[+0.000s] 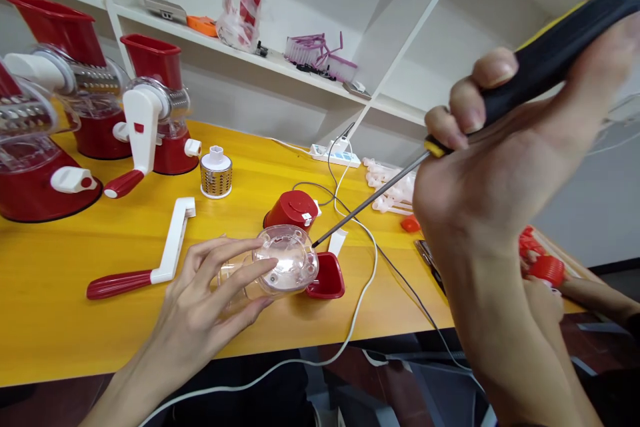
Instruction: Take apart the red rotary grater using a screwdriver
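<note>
My left hand [215, 287] grips a clear plastic grater housing [287, 263], its round end turned up toward me. Raised at the right, my right hand [525, 120] is wrapped around the black and yellow handle of a screwdriver [373, 199]. The long shaft slants down, and its tip is at the right edge of the housing's round end; whether it sits in a screw hole I cannot tell. Behind the housing stands a red base [291, 209]. A red hopper [327, 277] lies just right of it, partly covered.
A white crank with red handle [167, 247] and a grater drum [217, 173] lie to the left. Several assembled red graters [155, 107] stand behind. A white cable [373, 267] crosses the table to a power strip [335, 155]. Another person's hand [545, 300] is at the right.
</note>
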The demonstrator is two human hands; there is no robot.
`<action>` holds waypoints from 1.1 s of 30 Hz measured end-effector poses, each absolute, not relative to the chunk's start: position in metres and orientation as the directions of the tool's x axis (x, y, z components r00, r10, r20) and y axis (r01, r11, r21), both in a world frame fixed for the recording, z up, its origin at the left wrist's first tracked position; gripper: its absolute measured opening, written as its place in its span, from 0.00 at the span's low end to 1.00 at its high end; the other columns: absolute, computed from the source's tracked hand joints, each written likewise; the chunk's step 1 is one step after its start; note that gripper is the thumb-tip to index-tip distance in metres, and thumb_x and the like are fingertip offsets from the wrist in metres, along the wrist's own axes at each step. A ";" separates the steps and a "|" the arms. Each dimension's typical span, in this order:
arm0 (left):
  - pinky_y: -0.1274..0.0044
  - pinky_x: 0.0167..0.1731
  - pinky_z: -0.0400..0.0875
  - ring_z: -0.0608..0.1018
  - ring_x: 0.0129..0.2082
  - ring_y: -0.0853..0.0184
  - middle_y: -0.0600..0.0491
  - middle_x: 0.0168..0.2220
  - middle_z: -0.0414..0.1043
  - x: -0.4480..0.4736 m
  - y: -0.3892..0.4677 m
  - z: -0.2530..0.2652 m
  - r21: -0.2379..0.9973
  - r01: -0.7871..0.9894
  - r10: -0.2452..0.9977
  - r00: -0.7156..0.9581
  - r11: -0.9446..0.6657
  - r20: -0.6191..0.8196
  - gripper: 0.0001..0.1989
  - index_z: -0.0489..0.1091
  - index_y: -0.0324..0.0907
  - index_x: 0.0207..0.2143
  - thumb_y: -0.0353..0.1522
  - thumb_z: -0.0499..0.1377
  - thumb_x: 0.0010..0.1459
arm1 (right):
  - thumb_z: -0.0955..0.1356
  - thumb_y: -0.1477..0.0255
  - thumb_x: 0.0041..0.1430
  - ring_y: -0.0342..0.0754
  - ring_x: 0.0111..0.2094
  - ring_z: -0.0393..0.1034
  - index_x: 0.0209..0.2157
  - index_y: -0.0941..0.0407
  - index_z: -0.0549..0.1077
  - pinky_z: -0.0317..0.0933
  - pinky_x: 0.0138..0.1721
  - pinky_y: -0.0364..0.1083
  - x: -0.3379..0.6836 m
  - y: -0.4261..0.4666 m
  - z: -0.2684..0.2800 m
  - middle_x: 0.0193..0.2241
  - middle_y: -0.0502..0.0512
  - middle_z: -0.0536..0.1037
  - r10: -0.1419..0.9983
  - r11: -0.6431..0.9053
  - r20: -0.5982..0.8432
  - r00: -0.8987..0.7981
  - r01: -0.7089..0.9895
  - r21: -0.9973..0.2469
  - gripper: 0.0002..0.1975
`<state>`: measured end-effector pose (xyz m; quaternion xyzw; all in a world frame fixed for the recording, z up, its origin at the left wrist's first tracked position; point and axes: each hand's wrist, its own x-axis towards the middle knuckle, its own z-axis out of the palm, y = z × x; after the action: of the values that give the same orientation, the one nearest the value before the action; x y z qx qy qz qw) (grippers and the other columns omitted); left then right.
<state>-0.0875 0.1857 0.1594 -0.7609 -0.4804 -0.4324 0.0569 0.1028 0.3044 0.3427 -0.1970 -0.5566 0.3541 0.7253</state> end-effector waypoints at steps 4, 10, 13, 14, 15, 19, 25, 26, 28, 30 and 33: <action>0.60 0.53 0.70 0.73 0.52 0.57 0.52 0.56 0.70 -0.088 0.186 0.158 0.338 0.786 0.688 0.149 -0.519 0.710 0.19 0.67 0.55 0.56 0.34 0.61 0.63 | 0.58 0.61 0.70 0.36 0.19 0.43 0.44 0.49 0.58 0.37 0.18 0.36 0.099 0.314 0.329 0.25 0.45 0.58 0.681 0.714 0.705 0.197 -0.394 -0.579 0.07; 0.63 0.54 0.70 0.72 0.53 0.57 0.49 0.57 0.70 -0.085 0.186 0.160 0.313 0.807 0.698 0.163 -0.501 0.698 0.26 0.61 0.51 0.61 0.35 0.62 0.63 | 0.57 0.64 0.69 0.34 0.17 0.46 0.42 0.51 0.60 0.40 0.17 0.33 0.104 0.315 0.308 0.23 0.43 0.57 0.799 0.594 0.529 0.284 -0.509 -0.623 0.06; 0.64 0.53 0.69 0.71 0.53 0.57 0.48 0.58 0.68 -0.083 0.184 0.161 0.299 0.820 0.707 0.170 -0.488 0.687 0.28 0.58 0.49 0.64 0.36 0.62 0.63 | 0.59 0.64 0.68 0.33 0.17 0.47 0.42 0.52 0.61 0.40 0.17 0.32 0.107 0.314 0.305 0.22 0.42 0.58 0.790 0.611 0.487 0.374 -0.555 -0.565 0.07; 0.65 0.52 0.69 0.71 0.53 0.57 0.47 0.58 0.68 -0.083 0.184 0.162 0.298 0.826 0.713 0.168 -0.479 0.681 0.29 0.57 0.48 0.64 0.37 0.61 0.63 | 0.60 0.64 0.68 0.33 0.17 0.47 0.42 0.52 0.62 0.40 0.17 0.32 0.106 0.314 0.305 0.22 0.42 0.58 0.784 0.617 0.492 0.378 -0.558 -0.554 0.07; 0.65 0.52 0.69 0.71 0.53 0.57 0.47 0.58 0.68 -0.084 0.183 0.162 0.296 0.831 0.718 0.166 -0.472 0.676 0.30 0.57 0.48 0.65 0.37 0.61 0.63 | 0.60 0.64 0.68 0.33 0.17 0.47 0.42 0.52 0.62 0.40 0.17 0.32 0.105 0.313 0.306 0.22 0.43 0.59 0.780 0.621 0.500 0.376 -0.557 -0.551 0.07; 0.65 0.52 0.69 0.71 0.52 0.57 0.47 0.59 0.68 -0.086 0.183 0.163 0.294 0.831 0.726 0.177 -0.472 0.664 0.31 0.56 0.49 0.65 0.38 0.62 0.63 | 0.56 0.67 0.70 0.33 0.16 0.47 0.43 0.52 0.62 0.40 0.17 0.32 0.101 0.313 0.310 0.22 0.42 0.58 0.783 0.618 0.505 0.363 -0.548 -0.563 0.07; 0.63 0.53 0.68 0.72 0.53 0.56 0.49 0.59 0.68 -0.085 0.183 0.164 0.333 0.807 0.738 0.177 -0.488 0.651 0.27 0.60 0.53 0.62 0.36 0.62 0.63 | 0.60 0.64 0.69 0.33 0.17 0.48 0.42 0.51 0.63 0.41 0.17 0.32 0.099 0.313 0.310 0.24 0.44 0.58 0.785 0.617 0.486 0.385 -0.560 -0.553 0.07; 0.62 0.53 0.68 0.72 0.54 0.56 0.49 0.59 0.68 -0.086 0.183 0.164 0.337 0.805 0.738 0.175 -0.489 0.651 0.27 0.60 0.53 0.62 0.35 0.63 0.63 | 0.60 0.64 0.69 0.32 0.17 0.46 0.42 0.52 0.63 0.40 0.17 0.32 0.098 0.312 0.310 0.24 0.44 0.58 0.767 0.637 0.509 0.391 -0.558 -0.532 0.07; 0.61 0.53 0.67 0.72 0.54 0.56 0.49 0.59 0.67 -0.086 0.183 0.163 0.352 0.797 0.739 0.167 -0.490 0.652 0.26 0.61 0.53 0.61 0.35 0.63 0.63 | 0.59 0.65 0.70 0.31 0.18 0.44 0.43 0.53 0.64 0.38 0.17 0.31 0.094 0.310 0.311 0.24 0.44 0.57 0.737 0.666 0.551 0.391 -0.557 -0.496 0.07; 0.61 0.54 0.67 0.72 0.54 0.56 0.49 0.59 0.68 -0.087 0.182 0.163 0.382 0.782 0.740 0.145 -0.493 0.657 0.24 0.62 0.53 0.60 0.34 0.62 0.63 | 0.60 0.64 0.69 0.31 0.18 0.43 0.43 0.53 0.64 0.37 0.17 0.31 0.092 0.310 0.311 0.24 0.44 0.57 0.735 0.667 0.556 0.389 -0.561 -0.490 0.08; 0.60 0.55 0.68 0.72 0.55 0.57 0.50 0.57 0.69 -0.087 0.182 0.163 0.435 0.752 0.746 0.112 -0.496 0.657 0.23 0.63 0.53 0.58 0.33 0.63 0.62 | 0.62 0.63 0.68 0.31 0.18 0.45 0.42 0.53 0.64 0.39 0.17 0.30 0.093 0.313 0.309 0.24 0.44 0.58 0.743 0.657 0.542 0.393 -0.583 -0.478 0.09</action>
<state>-0.0873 0.1821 0.1627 -0.7455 -0.5021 -0.4383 0.0033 0.0931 0.3127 0.3090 -0.1058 -0.3782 0.4005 0.8279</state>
